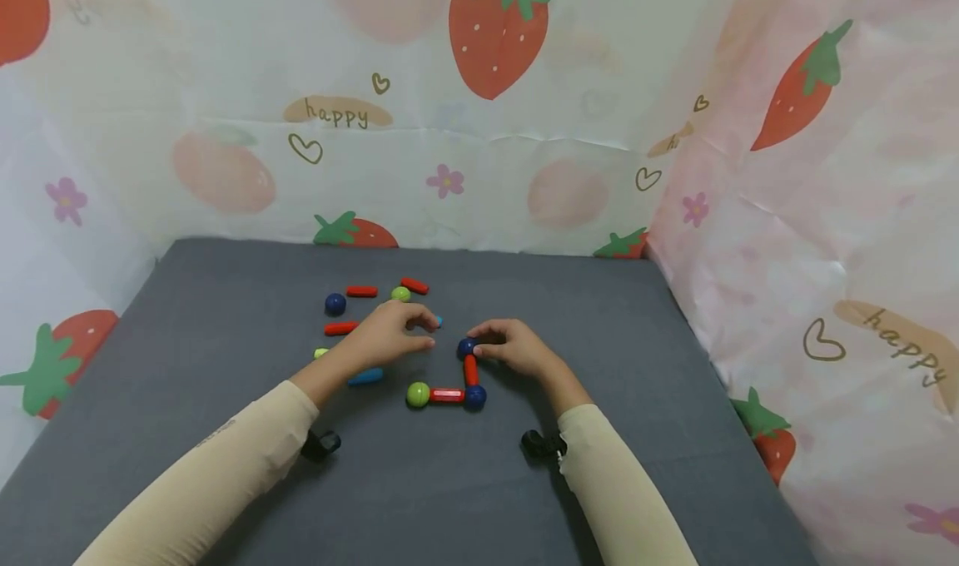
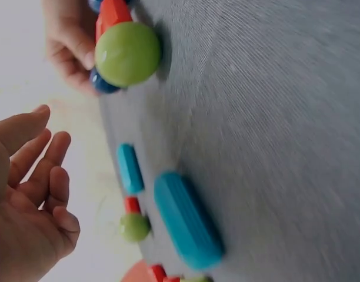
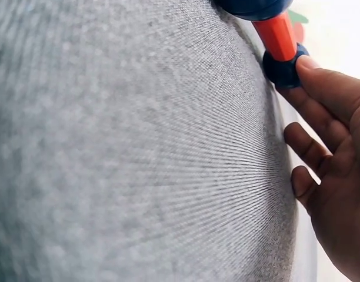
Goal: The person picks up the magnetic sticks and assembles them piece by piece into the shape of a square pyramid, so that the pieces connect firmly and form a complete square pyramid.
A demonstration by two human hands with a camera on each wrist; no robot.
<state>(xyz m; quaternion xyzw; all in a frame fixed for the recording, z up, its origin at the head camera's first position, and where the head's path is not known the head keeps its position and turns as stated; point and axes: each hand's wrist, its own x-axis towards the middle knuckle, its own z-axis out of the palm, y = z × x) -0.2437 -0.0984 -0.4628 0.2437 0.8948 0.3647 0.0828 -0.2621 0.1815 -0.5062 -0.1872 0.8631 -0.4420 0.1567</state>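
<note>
My right hand [image 1: 520,350] pinches a navy ball [image 1: 465,347] between thumb and fingers. From that ball a red rod [image 1: 470,371] runs to a second navy ball [image 1: 475,397]. Another red rod [image 1: 447,395] joins this corner to a green ball [image 1: 418,394], making an L shape on the table. My left hand [image 1: 385,333] hovers left of the L, thumb and fingers spread apart with nothing between them. Just past its fingertips shows the end of a light-blue rod [image 1: 439,322]; the left wrist view has this rod [image 2: 130,168] lying whole on the cloth.
Loose pieces lie behind and left of my left hand: a navy ball [image 1: 335,304], a green ball [image 1: 400,295], several red rods [image 1: 362,291] and a blue rod [image 1: 365,377]. Grey cloth [image 1: 419,483] covers the table. Strawberry-print sheets [image 1: 479,150] hang around it.
</note>
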